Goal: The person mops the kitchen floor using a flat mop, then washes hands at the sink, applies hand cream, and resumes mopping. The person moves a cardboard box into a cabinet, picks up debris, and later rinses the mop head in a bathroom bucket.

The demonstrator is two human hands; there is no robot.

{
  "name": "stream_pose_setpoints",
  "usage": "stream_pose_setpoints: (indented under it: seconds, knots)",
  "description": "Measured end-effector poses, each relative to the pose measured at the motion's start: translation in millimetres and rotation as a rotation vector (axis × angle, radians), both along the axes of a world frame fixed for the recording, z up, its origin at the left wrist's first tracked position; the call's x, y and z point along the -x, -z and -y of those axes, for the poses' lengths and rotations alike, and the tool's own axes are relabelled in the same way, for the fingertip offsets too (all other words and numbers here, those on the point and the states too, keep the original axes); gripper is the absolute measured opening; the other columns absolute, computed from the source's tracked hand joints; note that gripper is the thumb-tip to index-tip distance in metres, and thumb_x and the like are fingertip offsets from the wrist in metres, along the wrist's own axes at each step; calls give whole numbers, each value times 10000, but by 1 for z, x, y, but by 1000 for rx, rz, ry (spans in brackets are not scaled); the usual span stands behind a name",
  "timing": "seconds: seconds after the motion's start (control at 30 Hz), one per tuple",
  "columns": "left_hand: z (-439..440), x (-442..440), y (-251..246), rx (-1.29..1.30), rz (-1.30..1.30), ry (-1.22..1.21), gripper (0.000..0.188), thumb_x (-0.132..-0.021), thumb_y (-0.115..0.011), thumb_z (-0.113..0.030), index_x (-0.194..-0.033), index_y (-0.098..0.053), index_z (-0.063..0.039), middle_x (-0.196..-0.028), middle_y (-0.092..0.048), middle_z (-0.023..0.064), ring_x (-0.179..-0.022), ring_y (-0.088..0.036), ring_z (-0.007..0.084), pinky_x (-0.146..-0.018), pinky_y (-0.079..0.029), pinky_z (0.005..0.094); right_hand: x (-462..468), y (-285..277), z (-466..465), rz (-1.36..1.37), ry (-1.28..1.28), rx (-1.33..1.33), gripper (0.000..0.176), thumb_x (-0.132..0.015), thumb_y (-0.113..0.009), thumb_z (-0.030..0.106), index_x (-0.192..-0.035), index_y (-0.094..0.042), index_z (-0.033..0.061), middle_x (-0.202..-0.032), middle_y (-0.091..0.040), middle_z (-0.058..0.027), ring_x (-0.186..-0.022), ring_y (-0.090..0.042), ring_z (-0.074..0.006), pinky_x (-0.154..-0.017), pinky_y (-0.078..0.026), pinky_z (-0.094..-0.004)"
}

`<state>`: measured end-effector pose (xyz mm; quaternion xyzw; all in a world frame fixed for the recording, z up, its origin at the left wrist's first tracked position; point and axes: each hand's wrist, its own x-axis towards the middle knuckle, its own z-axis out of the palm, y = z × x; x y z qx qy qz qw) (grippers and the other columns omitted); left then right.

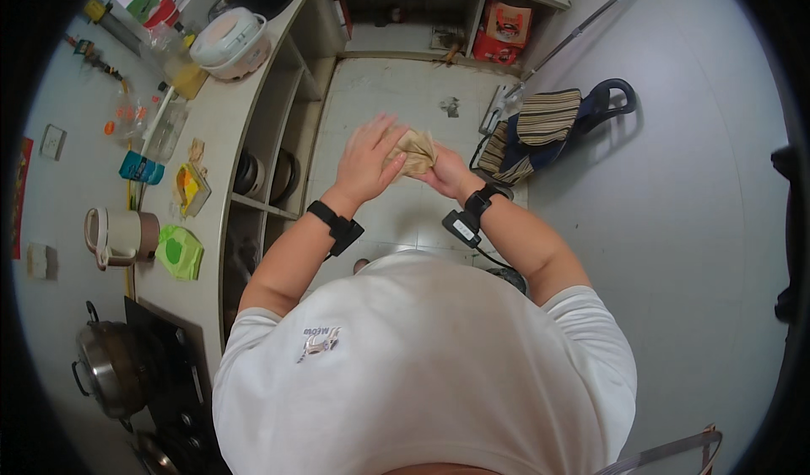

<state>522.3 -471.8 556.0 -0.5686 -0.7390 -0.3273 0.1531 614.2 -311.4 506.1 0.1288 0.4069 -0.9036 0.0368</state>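
Note:
A crumpled tan cloth or paper (414, 151) is held up between both hands, above the tiled floor. My right hand (448, 170) grips its lower right side, the fingers partly hidden under it. My left hand (369, 158) lies against its left side with the fingers extended and the thumb on its edge; whether those fingers hold it cannot be told. Each wrist wears a black strap with a small black device. Below the hands, on the floor further forward, lies a grey scrap (450, 107).
A counter (215, 117) along the left bears a rice cooker (230, 43), a green packet (180, 251) and a kettle (123, 238). Open shelves are beneath it. A steel pot (111, 369) stands on the stove. To the right are a striped trolley bag (549, 117) and a long-handled mop (573, 35).

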Motion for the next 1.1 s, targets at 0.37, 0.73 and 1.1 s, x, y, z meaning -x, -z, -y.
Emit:
stream_pose_setpoints:
  seconds: [0.37, 0.73, 1.1]
  knots:
    - [73, 23, 49, 476, 465, -30, 337, -887, -483, -205, -1178, -569, -59, -1136, -613, 144, -1021, -576, 318, -828, -470, 389, 34, 26, 69, 145, -450, 190, 540, -966, -328, 516, -1252, -491, 87, -1275, -525, -58, -1199, -471, -219, -1037, -360, -398]
    - [80, 28, 27, 170, 286, 9, 409, -931, -436, -275, -1309, -497, -133, -1238, -555, 165, -1125, -510, 342, -944, -409, 389, 58, 6, 114, 111, -281, 297, 471, -991, -295, 443, -1255, -470, 94, -1256, -535, -68, -1128, -538, -205, -962, -443, -382]
    - [99, 34, 42, 106, 778, -271, 384, -941, -426, -271, -1268, -526, -96, -1063, -647, 152, -876, -610, 342, -753, -497, 391, 63, 37, 104, 166, -518, -462, 393, -942, -378, 359, -1083, -600, 67, -1119, -627, -117, -1000, -594, -250, -901, -445, -377]
